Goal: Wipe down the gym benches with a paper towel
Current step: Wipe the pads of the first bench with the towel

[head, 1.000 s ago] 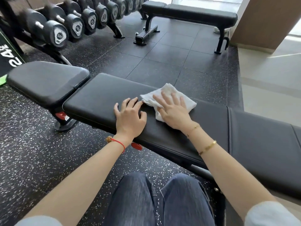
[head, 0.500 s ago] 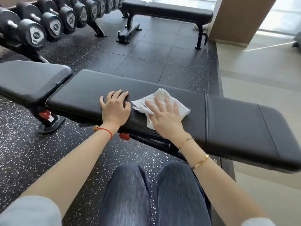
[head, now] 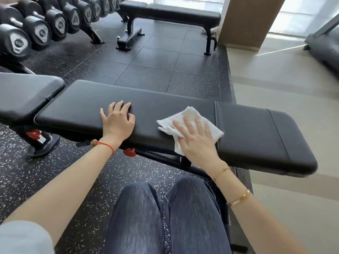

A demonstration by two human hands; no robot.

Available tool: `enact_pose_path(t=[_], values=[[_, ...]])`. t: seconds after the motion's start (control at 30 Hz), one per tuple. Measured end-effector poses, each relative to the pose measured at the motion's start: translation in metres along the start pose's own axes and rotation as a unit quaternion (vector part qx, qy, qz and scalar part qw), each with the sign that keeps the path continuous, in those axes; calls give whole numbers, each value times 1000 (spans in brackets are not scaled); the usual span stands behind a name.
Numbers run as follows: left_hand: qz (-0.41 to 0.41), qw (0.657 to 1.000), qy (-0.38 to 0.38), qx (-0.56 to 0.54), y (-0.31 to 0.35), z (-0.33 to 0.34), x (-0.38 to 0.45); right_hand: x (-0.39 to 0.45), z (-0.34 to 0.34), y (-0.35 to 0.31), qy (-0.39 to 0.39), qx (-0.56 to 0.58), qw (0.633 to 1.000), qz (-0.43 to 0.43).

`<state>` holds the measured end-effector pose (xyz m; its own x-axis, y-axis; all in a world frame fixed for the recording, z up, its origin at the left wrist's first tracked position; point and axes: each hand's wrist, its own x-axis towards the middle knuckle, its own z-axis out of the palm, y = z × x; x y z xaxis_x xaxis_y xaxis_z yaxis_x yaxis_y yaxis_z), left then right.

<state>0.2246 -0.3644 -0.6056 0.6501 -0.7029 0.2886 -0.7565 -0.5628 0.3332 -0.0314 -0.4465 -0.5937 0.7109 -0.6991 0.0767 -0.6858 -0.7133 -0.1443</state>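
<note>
The near bench point(head: 146, 110) spans the view from 9 o'clock to 3 o'clock, its long back pad in the middle and a shorter end section at 3 o'clock. A second bench point(head: 176, 14) stands well apart at 12 o'clock, beside the dumbbell rack point(head: 45, 28) at 10 o'clock. The left hand point(head: 117, 121) rests flat on the pad with fingers spread, bracing. The right hand point(head: 197, 142) presses the paper towel point(head: 189, 116) down with straight, splayed fingers. Over the last second the towel has slid away from the left hand, from just beside it to the seam at 3 o'clock. The middle pad looks largely covered; the end section and the far bench likely remain.
</note>
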Motion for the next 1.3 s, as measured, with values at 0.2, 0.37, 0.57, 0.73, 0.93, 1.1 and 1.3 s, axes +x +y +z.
enact_pose_path(t=[0.2, 0.37, 0.57, 0.73, 0.93, 1.1, 1.3], values=[[36, 999, 12, 6, 17, -7, -5, 31, -13, 57, -16, -11, 995, 103], [92, 995, -11, -41, 76, -2, -22, 96, -24, 66, -83, 33, 986, 138], [112, 992, -41, -49, 124, 22, -41, 29, -12, 60, -29, 19, 997, 65], [96, 994, -38, -43, 131, 31, -48, 16, -15, 94, -20, 28, 996, 87], [104, 994, -24, -30, 127, 30, -49, 83, -30, 106, -55, 47, 983, 169], [104, 994, -15, -32, 128, 33, -49, 23, -23, 87, -14, 14, 995, 102], [109, 993, -11, -34, 126, 36, -47, -45, -22, 99, 8, 20, 994, 105]])
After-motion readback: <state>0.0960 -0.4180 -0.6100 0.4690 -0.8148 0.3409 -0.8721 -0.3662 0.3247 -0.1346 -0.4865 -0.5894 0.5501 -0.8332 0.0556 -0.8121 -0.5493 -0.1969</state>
